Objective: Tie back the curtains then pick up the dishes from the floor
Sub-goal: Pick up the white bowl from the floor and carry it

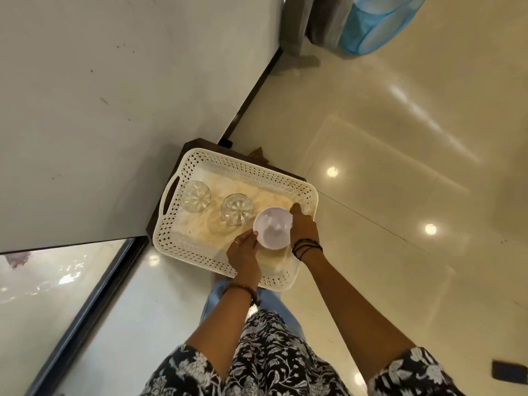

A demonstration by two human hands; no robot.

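The white lattice tray (307,192) is sitting on a low dark stool (200,144) against the wall (114,110), close to the glossy floor (400,195), and it is taking in the dishes. A crumpled cream cloth (274,199) is lining its bottom. Two clear cut-glass tumblers (196,195) are standing side by side on the cloth towards the tray's handle end, apart from each other; both look empty.

Both hands are holding a small white bowl (273,231) just beside the nearer glass (237,208), over the middle of the tray. The left hand (243,252) is pinching the near rim between thumb and fingers (255,233). The right hand (303,224) is cupping the far side, its fingers curled round the bowl and mostly hidden behind it. The bowl looks empty, though glare is washing out its inside.

Whether the bowl is already resting on the cloth or hanging just above it cannot be told. To finish this step well, the bowl should probably be going down level on a flat patch of cloth, clear of the nearer glass so nothing knocks, with both hands letting go only once it is sitting steady.
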